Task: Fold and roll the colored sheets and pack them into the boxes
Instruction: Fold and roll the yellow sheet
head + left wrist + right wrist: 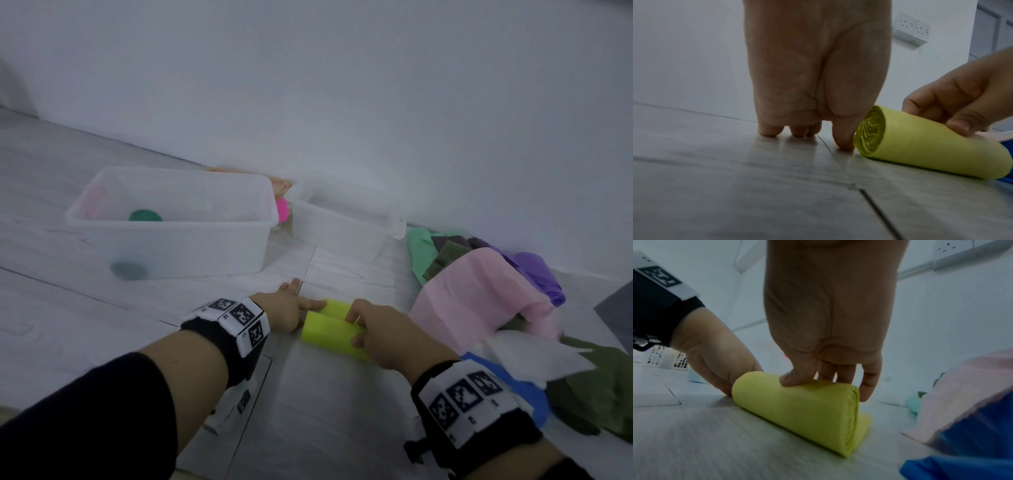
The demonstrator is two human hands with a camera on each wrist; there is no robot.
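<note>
Pale wood-grain floor [102, 308] runs up to a plain white wall, its planks smooth and faintly glossy. On it, just in front of me, lies the yellow roll [332, 330], a soft sheet wound into a stubby cylinder; the left wrist view shows its end as a tight spiral of thin layers [871, 129], and a loose flat tail of the same sheet lies beside it on the floor.

My right hand [380, 329] bends over the top of the roll, thumb [795, 378] pressing the near side and fingers [869, 381] curling down behind it, so I hold it lightly from above. My left hand [284, 308] holds nothing: its fingertips [768, 130] stand on the floor and the thumb [842, 138] presses against the roll's spiral end.

Farther off stand two translucent plastic boxes, matte and round-cornered. The large box [171, 222] at left holds a dark green roll [145, 216]; the small box [342, 219] sits just beside it against the wall. To my right lies a heap of crinkled sheets: pink [479, 291], purple [537, 270], mint green [421, 250], olive [599, 387], white [527, 356] and blue [534, 394].
</note>
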